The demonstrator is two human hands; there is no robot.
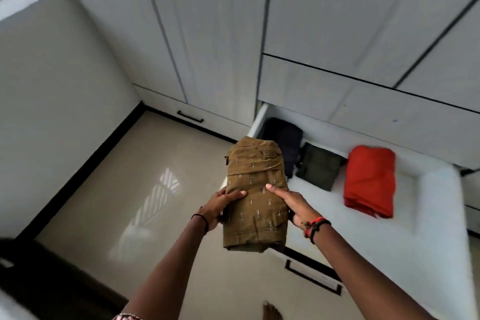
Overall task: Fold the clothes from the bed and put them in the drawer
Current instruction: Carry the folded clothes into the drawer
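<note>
I hold the folded shirt [255,195] between my 2 hands, left hand [218,212] and right hand [294,206] gripping its sides, thumbs on top, above the open drawer's [389,228] left front corner.

Two hands show, a left hand [220,205] and a right hand [293,206], gripping one brown patterned garment [255,200] between them. Folded garments number four: that one, plus three in the open drawer [324,204] beyond the right hand, namely one navy garment [285,143], one olive garment [319,169] and one red garment [368,179]. Drawers number two: the open one and one closed drawer [166,105] far beyond the left hand. Plainly visible black handles number two: a near handle [313,277] below the right hand and a far handle [190,116] on the closed drawer. The left wrist carries one black band [201,218]; the right wrist carries several red and black bands [315,226], too tangled to count. One bare foot [271,312] shows below the hands.
</note>
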